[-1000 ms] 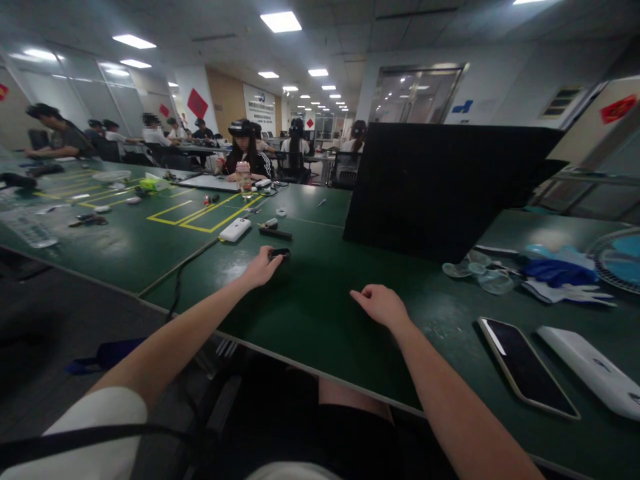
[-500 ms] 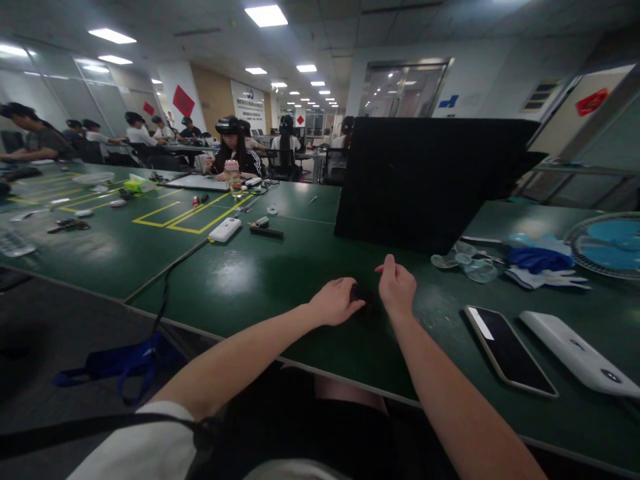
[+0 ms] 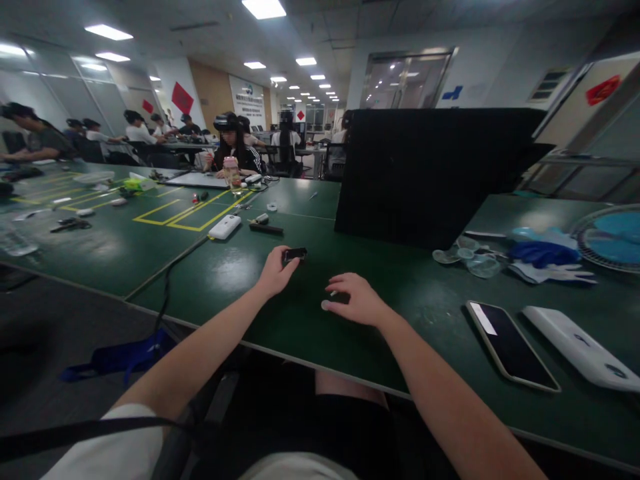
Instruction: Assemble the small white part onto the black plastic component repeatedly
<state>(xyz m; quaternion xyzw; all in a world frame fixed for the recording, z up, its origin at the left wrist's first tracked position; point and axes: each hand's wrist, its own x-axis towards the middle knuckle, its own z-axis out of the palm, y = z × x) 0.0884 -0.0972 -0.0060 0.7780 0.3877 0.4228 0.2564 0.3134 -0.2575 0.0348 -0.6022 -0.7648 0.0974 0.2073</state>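
My left hand (image 3: 277, 270) is closed on a small black rectangular object (image 3: 296, 254), whose exact kind I cannot make out. It is held over the green table (image 3: 310, 347), with its right end sticking out past my fingers. To the right and nearer to me, my right hand (image 3: 356, 299) hovers over the table with thumb and fingers apart. I see nothing clearly held in it; a small pale spot between the fingers is too small to name. Beyond my left hand lies a dark bar-shaped piece (image 3: 266, 228) beside a small grey part (image 3: 261, 219).
A large black panel (image 3: 425, 177) stands ahead. On the right are a phone (image 3: 513, 347), a white power bank (image 3: 580, 347), clear plastic fan blades (image 3: 473, 257), gloves (image 3: 547, 257) and a fan grille (image 3: 590, 257). Another white device (image 3: 225, 227) lies left. A person (image 3: 233, 147) sits opposite.
My left hand has moved left and away from me with the black object. My right hand has moved left and nearer, its fingers now spread.
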